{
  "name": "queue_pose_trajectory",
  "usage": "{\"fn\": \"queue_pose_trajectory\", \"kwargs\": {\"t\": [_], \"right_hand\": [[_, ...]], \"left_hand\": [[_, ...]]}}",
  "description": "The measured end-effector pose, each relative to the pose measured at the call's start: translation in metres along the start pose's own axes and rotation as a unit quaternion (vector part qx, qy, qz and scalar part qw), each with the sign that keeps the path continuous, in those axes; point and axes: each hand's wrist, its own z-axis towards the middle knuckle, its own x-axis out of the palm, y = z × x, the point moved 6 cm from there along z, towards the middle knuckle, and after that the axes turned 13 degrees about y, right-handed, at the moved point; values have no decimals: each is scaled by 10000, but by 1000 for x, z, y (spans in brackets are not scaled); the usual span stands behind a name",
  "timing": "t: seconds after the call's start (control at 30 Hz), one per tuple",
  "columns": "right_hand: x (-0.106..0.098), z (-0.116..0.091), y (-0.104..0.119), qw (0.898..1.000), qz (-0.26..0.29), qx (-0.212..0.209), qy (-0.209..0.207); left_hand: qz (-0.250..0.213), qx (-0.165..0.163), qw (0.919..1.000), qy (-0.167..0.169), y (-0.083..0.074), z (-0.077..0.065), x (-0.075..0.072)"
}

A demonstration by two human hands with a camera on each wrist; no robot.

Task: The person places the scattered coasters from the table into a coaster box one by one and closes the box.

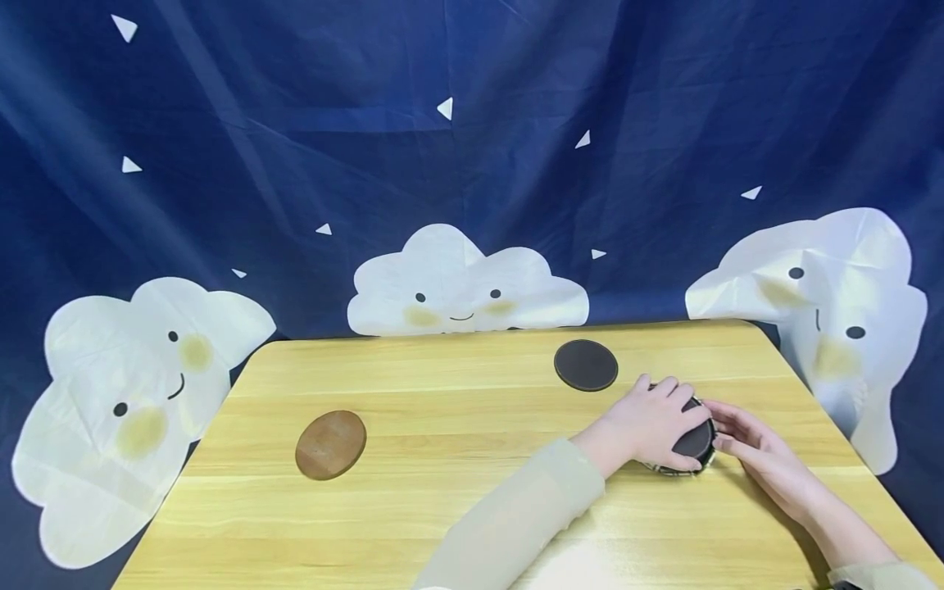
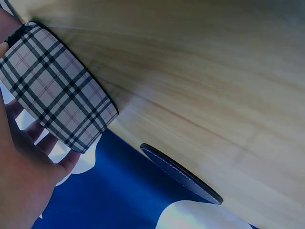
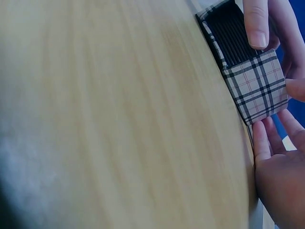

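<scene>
A round coaster holder (image 1: pixel 693 442) with a plaid side (image 2: pixel 59 88) sits at the table's right part. Its top is dark, and through a gap in its wall the right wrist view shows black stacked edges (image 3: pixel 231 36). My left hand (image 1: pixel 659 426) lies across the top and grips it, fingers over the far side and thumb at the near side. The fingers of my right hand (image 1: pixel 770 463) touch the holder's right side, fairly straight, with the thumb apart from them. A black round coaster (image 1: pixel 586 365) lies flat just beyond my left hand.
A brown round coaster (image 1: pixel 331 445) lies flat on the left part of the wooden table (image 1: pixel 442 393). Behind the table's far edge hangs a dark blue curtain (image 1: pixel 383 164) printed with white clouds and small triangles.
</scene>
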Motion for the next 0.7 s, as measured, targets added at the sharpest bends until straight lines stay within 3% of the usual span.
{"fn": "queue_pose_trajectory", "kwargs": {"t": [0.7], "right_hand": [[3, 1, 3, 9999, 26, -49, 112]], "left_hand": [[343, 34, 9991, -255, 0, -6, -1]]}}
